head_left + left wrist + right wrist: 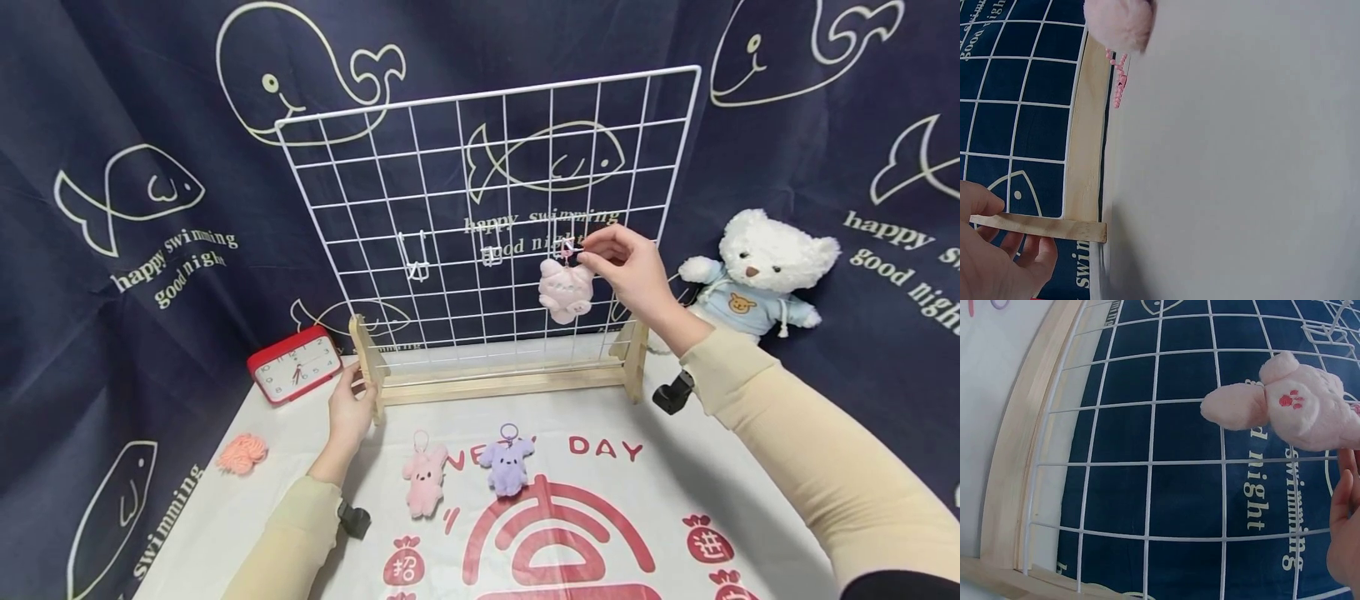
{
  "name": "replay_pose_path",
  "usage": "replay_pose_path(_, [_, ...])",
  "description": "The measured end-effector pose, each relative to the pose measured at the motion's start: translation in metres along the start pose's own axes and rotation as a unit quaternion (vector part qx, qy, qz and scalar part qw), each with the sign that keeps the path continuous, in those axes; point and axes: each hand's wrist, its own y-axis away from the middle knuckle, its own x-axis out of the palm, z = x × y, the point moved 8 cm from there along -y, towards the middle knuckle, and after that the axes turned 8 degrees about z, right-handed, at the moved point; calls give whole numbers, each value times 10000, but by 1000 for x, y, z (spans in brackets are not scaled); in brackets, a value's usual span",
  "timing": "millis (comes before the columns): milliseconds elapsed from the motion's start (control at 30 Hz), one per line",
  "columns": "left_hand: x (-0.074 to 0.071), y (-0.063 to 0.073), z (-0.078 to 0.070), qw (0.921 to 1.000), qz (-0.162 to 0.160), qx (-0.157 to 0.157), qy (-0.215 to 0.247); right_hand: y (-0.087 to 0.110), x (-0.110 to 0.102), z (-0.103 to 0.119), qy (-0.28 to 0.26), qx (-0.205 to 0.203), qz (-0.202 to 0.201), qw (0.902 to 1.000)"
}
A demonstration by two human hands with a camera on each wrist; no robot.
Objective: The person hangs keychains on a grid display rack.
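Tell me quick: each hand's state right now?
Left hand: closed, gripping the wooden side support.
Right hand: closed, pinching the hanging pink plush near its top loop.

- Curtain (465, 42) behind the wire grid (507, 191) repeated "happy swimming good night".
- Cloth (675, 471) before the grid read "DAY" (preceding word partly hidden), "招", "进".
- Clock (295, 364) left of the grid showed 10, 12.

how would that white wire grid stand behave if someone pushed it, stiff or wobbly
The white wire grid looks stiff, running straight from edge to edge without sagging. Pushed near the top, it might tip, being tall above a low wooden base. The left hand grips one end of that base, which would probably steady it.
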Motion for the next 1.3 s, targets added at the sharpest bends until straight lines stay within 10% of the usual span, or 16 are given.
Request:
replay_pose_path(633, [0,1,-1,10000,-43,23,54,41,-14,-67,-871,128,-260,9958])
replay_pose_path(1300, [0,0,-2,10000,-9,28,54,98,34,-125,-1012,794,419,9908])
